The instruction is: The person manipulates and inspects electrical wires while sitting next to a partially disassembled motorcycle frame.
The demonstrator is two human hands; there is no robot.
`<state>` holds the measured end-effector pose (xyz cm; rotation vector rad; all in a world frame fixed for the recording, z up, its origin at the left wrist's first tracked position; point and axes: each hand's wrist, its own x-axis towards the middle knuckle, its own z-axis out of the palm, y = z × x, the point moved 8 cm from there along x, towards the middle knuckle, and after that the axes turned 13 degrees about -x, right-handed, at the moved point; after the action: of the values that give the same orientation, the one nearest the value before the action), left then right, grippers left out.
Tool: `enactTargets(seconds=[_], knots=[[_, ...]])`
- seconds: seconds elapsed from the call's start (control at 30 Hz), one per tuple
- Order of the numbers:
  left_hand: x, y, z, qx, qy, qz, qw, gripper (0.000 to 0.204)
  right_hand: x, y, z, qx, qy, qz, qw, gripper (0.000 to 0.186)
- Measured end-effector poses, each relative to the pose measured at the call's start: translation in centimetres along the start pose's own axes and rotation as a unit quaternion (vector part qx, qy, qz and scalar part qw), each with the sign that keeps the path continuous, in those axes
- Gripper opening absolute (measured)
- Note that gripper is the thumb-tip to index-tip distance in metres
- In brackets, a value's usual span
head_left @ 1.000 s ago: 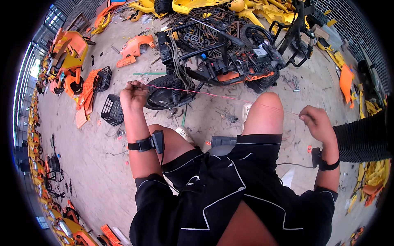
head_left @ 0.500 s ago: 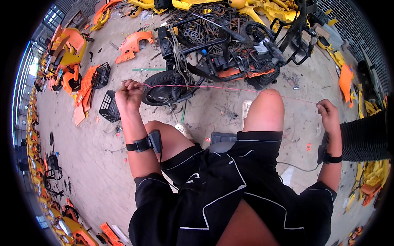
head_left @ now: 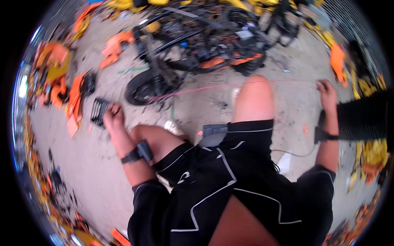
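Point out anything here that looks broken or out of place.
The dark bike frame lies tipped on the concrete, stripped, with loose cables showing. Orange plastic panels are scattered around it. A thin red wire stretches from near the wheel toward the right hand. The left hand is beside a black grille.

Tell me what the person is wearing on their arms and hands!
Both hands are bare, no gloves. The left hand has a black strap around the wrist carrying a small black boxy device. The right hand has a thin black wristband. Short black sleeves end at the upper arms, so the forearms are uncovered.
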<state>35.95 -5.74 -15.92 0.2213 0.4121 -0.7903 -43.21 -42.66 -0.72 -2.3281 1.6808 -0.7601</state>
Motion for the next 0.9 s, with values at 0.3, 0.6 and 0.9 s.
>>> enactTargets(seconds=[0.3,0.6,0.9], knots=[[3.0,5.9,-5.2,0.177,0.163,0.159,0.957,0.02,1.4,-8.6,-4.5,0.125,0.035,-0.078,0.988,0.011],[-13.2,-26.1,13.7,0.618,-0.294,0.107,0.722,0.031,1.2,-22.8,-5.1,0.069,-0.008,-0.27,0.96,0.011],[-24.0,-46.7,16.6,0.624,-0.495,-0.062,0.602,0.025,0.4,-29.4,-3.9,0.09,-0.003,-0.385,0.919,0.013]])
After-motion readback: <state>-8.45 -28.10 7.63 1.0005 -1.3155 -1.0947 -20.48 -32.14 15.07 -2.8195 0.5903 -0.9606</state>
